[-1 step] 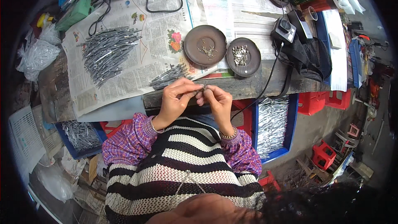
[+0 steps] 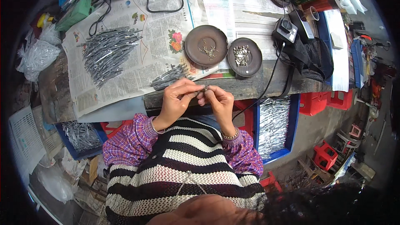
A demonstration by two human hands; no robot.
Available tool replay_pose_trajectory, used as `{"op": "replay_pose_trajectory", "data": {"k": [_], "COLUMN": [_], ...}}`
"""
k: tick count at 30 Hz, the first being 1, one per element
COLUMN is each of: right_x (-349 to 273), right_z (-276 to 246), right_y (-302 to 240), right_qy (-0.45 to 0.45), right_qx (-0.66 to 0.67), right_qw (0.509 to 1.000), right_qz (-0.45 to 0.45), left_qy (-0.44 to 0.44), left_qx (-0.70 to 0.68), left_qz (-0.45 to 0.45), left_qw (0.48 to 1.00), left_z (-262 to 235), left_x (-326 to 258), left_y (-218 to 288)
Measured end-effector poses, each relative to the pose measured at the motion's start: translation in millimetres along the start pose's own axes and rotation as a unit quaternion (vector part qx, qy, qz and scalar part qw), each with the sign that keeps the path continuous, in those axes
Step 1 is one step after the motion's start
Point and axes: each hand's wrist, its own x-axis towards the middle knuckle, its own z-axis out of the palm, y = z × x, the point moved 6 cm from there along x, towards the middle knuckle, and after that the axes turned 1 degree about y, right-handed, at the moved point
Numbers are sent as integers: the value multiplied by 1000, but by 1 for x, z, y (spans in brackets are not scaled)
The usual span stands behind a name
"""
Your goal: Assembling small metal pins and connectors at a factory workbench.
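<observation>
My left hand (image 2: pixel 176 100) and my right hand (image 2: pixel 219 102) meet at the front edge of the bench, fingertips almost touching. Both are closed in a pinch around something small and dark, too hidden by the fingers to name. Just beyond my left hand lies a small bunch of thin grey metal pieces (image 2: pixel 171 76). A brown round dish (image 2: pixel 192 52) past my fingers holds tiny thin pins (image 2: pixel 208 50). Beside it on the right, a smaller dark dish (image 2: pixel 255 64) contains small shiny metal bits (image 2: pixel 241 55).
A large pile of grey metal pieces (image 2: pixel 110 54) rests on newspaper (image 2: pixel 156 29). Blue trays (image 2: pixel 295 121) of similar pieces stand below the bench (image 2: pixel 266 81). A black boxy device (image 2: pixel 285 30) with a cable is at right. Red stools (image 2: pixel 325 155) stand on the floor.
</observation>
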Motion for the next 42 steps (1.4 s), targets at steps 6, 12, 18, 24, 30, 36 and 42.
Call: {"op": "replay_pose_trajectory", "data": {"k": [6,12,18,24,30,36,42], "right_x": [3,2,-2,-1,-1,0,-1], "right_z": [-5,-6,-6,1,1,5,5], "right_y": [0,7,4,-3,-7,-7,3], "right_qy": [-7,49,104,73,44,36,45], "right_qx": [-68,24,19,2,-34,-71,31], "right_qw": [998,999,994,997,998,997,998], "right_qz": [6,0,-2,13,-8,-24,17], "left_qy": [-18,-21,24,27,22,23,5], "left_qx": [-18,-80,5,23,25,5,15], "left_qz": [-20,-116,-7,29,22,11,20], "left_qw": [999,990,1000,999,999,1000,1000], "left_z": [1,3,5,0,2,-1,-1], "left_x": [2,-1,2,2,2,1,4], "left_y": [2,-8,6,3,4,5,10]}}
